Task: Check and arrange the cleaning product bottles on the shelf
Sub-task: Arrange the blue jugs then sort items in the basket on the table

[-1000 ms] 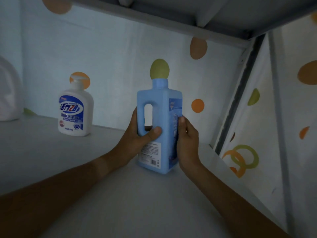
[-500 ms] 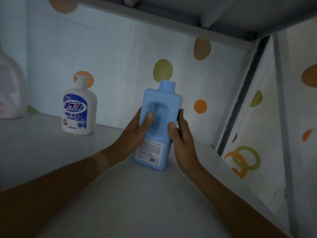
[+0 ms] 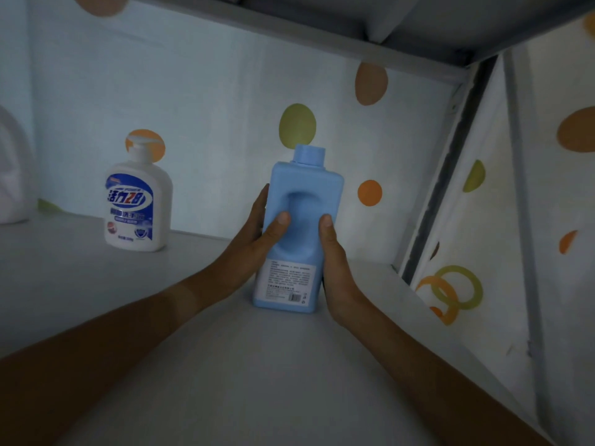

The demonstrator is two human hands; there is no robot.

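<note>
A light blue bottle (image 3: pixel 301 201) with a blue cap stands near the middle of the white shelf (image 3: pixel 96 284), its back label and barcode facing me. My left hand (image 3: pixel 254 239) grips its left side, thumb on the recessed back. My right hand (image 3: pixel 335 268) grips its right side, thumb on the back too. A white pump bottle (image 3: pixel 138 201) with a blue label stands upright to the left, near the back wall.
A white jug (image 3: pixel 14 175) is partly visible at the far left edge. The fabric back wall with coloured dots closes the rear, a metal corner post (image 3: pixel 447 175) and side panel close the right, and a shelf board sits overhead.
The blue bottle has been turned so its back label faces me instead of its narrow handle side. Both thumbs have shifted onto the recessed back.
</note>
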